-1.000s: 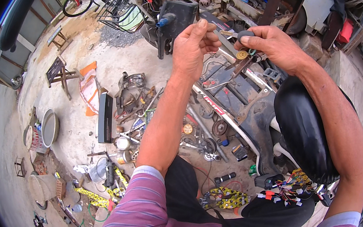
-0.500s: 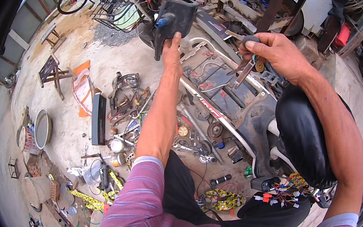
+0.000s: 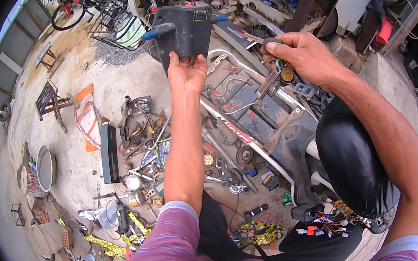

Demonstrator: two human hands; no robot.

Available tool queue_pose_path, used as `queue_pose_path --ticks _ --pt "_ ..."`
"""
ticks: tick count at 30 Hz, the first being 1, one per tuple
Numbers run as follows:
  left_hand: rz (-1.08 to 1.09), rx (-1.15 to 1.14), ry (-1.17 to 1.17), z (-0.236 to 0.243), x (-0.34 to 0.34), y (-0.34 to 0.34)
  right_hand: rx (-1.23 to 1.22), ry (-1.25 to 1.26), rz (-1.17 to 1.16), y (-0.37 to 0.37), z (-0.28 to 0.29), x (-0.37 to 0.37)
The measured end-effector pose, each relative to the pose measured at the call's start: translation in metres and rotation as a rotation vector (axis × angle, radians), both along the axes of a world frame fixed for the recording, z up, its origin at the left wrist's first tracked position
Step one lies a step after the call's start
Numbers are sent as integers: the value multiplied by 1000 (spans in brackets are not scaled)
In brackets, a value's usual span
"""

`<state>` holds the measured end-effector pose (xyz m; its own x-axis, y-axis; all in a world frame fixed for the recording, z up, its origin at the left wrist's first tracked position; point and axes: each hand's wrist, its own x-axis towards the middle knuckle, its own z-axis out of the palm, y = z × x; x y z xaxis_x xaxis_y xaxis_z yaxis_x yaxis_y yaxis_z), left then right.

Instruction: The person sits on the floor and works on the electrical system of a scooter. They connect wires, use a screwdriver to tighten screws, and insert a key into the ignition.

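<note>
Frame (image 3: 285,140), white-railed, lies ahead, with a glossy black seat (image 3: 349,156) at its near right. Past its far end a dark plastic cover (image 3: 182,33) is upright; the left hand (image 3: 187,73), thumb and fingers spread, touches its lower edge. Right of the cover, the right hand (image 3: 308,56) pinches a dark-headed key (image 3: 271,42) between thumb and forefinger, a round brass tag (image 3: 287,74) below.

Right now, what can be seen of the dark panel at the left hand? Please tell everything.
The dark panel is roughly rectangular, dusty and looks like plastic. A dark stub with a blue tip juts from each side, and a small yellow-edged label sits near its upper right corner. It is roughly upright, at the view's upper middle. The left hand touches its lower part; its back is hidden.
</note>
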<state>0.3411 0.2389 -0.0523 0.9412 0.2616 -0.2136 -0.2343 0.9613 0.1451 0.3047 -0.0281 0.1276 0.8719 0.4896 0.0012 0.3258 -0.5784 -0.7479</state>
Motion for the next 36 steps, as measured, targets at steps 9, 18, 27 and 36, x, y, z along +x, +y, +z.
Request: queue_pose_path --ticks 9,18,27,36 --pt "-136 -186 -183 -1 -14 22 -171 -269 -74 62 4 53" --pt "-59 -61 -79 3 -17 12 -242 -375 -66 90 -4 65" --pt "-21 4 0 14 -23 4 -247 -344 -64 102 0 68" --pt "-41 24 -35 9 -22 7 -334 -464 -19 112 1 81"
